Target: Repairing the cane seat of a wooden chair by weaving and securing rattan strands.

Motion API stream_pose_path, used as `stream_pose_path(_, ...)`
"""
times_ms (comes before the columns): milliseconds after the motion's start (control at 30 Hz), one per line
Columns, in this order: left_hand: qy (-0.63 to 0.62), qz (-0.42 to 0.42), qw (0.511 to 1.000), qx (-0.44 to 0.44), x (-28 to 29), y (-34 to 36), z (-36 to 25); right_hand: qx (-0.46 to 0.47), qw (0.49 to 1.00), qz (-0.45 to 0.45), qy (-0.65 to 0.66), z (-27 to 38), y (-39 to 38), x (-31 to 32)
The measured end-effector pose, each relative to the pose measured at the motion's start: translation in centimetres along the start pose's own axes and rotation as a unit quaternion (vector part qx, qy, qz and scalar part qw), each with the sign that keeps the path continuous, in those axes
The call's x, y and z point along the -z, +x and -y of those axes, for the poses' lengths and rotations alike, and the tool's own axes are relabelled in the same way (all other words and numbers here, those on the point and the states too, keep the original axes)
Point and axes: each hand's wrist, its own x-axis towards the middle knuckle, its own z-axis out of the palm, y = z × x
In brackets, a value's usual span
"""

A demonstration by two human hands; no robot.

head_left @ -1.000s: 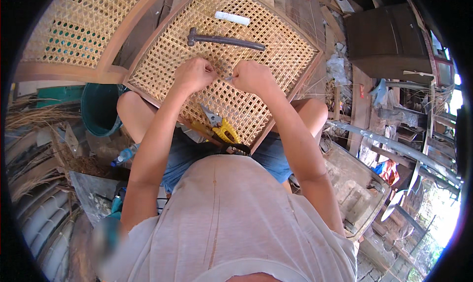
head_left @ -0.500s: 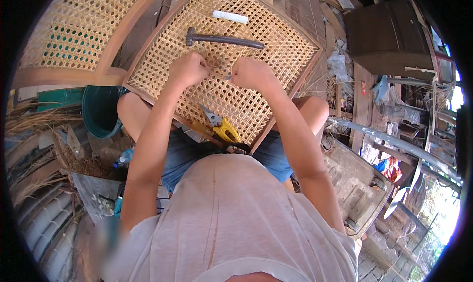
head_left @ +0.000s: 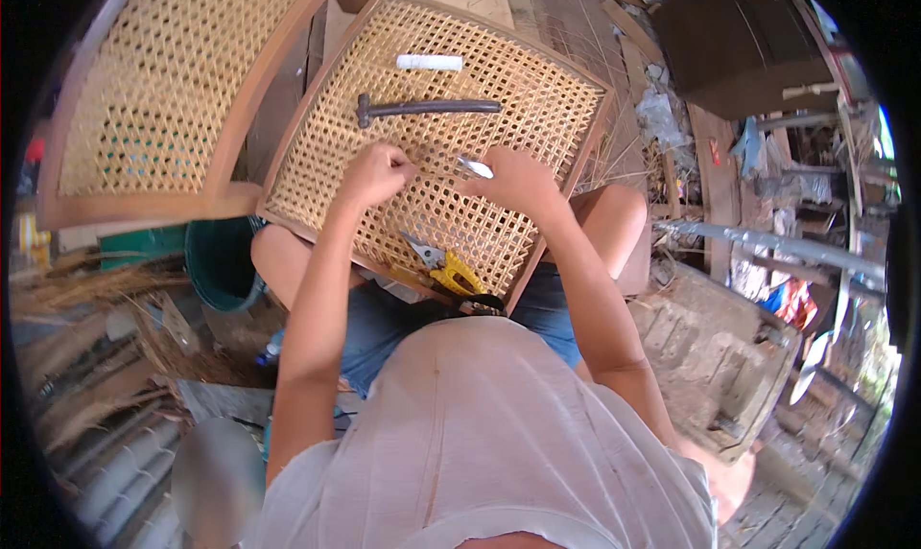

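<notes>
A wooden-framed panel of woven cane [head_left: 537, 98] lies across my lap. Above its middle, my left hand [head_left: 378, 173] is closed in a pinch; whatever its fingers hold is too small to make out. Facing it across a short gap, my right hand [head_left: 518, 180] is wrapped round a small shiny metal tool [head_left: 474, 167], whose bright end shows at the fingers. Beyond both hands a dark hammer [head_left: 432, 108] rests on the weave, with a short white tube [head_left: 429, 62] farther off. Yellow-handled snips [head_left: 451, 271] lie on the panel's near side, close to my waist.
Another framed cane panel [head_left: 163, 117] stands at the left. Below it are a dark green bucket [head_left: 216, 271] and dry strips. To the right are a dark cabinet [head_left: 739, 46], a metal bar [head_left: 777, 245], a worn flat board [head_left: 720, 357] and clutter.
The whole view has shifted, so the panel and its tools sit a little lower. My right hand has turned, and more of the shiny metal tool shows. The left hand stays pinched.
</notes>
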Motion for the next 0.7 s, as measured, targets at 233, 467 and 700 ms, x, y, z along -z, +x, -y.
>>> stream_pose_path(233,0.098,0.009,0.992,0.084,-0.1,-0.6,-2.7,-0.003,0.973,-0.179,0.145,0.8,0.7,-6.1)
stream_pose_path(467,0.087,-0.020,0.994,0.063,-0.8,-2.9,-4.4,-0.084,0.924,-0.345,0.140,-9.8,-2.1,-1.3)
stream_pose_path(700,0.013,-0.121,0.988,0.091,-3.5,-3.4,-3.8,0.102,0.623,-0.174,0.755,-8.1,-3.6,-4.4)
